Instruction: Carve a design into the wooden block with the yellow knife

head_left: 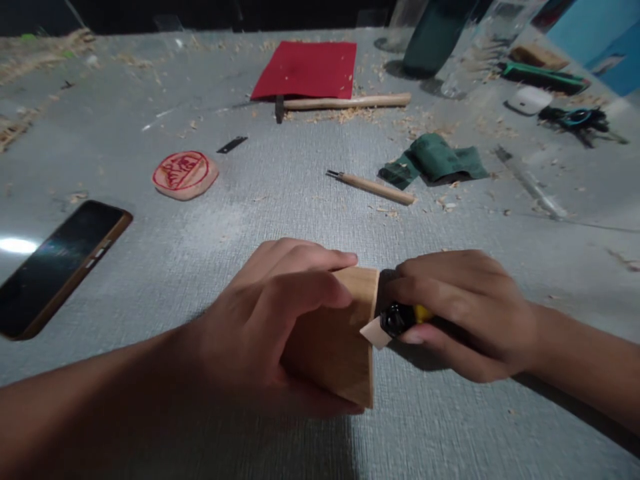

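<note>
"Where's the block (333, 343)?"

"Clamped in the left hand (250, 310). The right hand (465, 317) grips the knife (397, 320) just right of it, blade (377, 333) at its edge."

"Risk?"

"Too much force could slip the blade into the left thumb (310, 292)."

"Room?"

"Chisel (375, 188) and phone (63, 267) sit apart from the block; the table's (285, 200) far edge lies well beyond."

Head camera | looks forward and down | close above tabletop (285, 207)
</note>
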A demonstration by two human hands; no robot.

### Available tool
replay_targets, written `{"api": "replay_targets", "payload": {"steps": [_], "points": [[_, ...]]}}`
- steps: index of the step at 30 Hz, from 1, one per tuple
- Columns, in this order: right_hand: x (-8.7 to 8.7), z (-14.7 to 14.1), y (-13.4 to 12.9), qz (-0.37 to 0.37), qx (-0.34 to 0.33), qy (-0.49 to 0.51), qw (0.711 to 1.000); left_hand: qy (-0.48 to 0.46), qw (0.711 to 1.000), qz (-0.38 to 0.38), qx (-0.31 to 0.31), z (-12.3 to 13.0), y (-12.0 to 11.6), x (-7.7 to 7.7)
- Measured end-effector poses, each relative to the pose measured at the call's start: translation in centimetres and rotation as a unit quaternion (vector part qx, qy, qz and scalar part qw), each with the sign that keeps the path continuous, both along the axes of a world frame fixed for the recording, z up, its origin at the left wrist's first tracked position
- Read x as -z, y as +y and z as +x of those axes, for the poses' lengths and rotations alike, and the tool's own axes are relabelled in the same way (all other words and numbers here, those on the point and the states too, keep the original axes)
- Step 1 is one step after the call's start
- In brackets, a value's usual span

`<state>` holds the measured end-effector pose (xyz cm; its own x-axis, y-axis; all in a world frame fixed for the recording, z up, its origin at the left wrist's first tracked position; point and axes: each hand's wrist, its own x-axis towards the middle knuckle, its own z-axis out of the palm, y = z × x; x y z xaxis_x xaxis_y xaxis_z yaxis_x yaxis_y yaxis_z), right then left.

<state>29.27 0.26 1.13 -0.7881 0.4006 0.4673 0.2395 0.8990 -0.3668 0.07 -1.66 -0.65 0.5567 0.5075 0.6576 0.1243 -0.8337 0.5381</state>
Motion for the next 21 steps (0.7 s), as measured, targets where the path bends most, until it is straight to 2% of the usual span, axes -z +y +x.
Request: {"api": "replay_targets", "payload": {"steps": [4, 7, 12, 16, 18, 21], "points": [[0.25, 0.20, 0.06, 0.012, 0.016, 0.000, 1.000, -0.010, 0.999, -0.031, 0.010, -0.14, 0.14, 0.03], [0.25, 0.24, 0.13, 0.038, 0.048, 0.003, 0.998, -0.006, 0.999, -0.025, 0.020, -0.22, 0.19, 0.03], [-0.03, -0.12, 0.05, 0.061, 0.079, -0.005, 0.995, 0.006, 0.999, -0.032, -0.013, -0.27, 0.30, -0.05], [-0.10, -0.05, 0.02, 0.082, 0.114, -0.022, 0.990, -0.002, 0.999, -0.046, -0.011, -0.31, 0.31, 0.01], [-0.13, 0.19, 0.19, 0.077, 0.162, -0.028, 0.983, 0.002, 1.000, -0.024, -0.010, -0.31, 0.16, 0.00], [-0.13, 0.50, 0.51, 0.064, 0.227, -0.007, 0.972, 0.024, 0.998, 0.055, -0.010, -0.30, -0.12, -0.11]]}}
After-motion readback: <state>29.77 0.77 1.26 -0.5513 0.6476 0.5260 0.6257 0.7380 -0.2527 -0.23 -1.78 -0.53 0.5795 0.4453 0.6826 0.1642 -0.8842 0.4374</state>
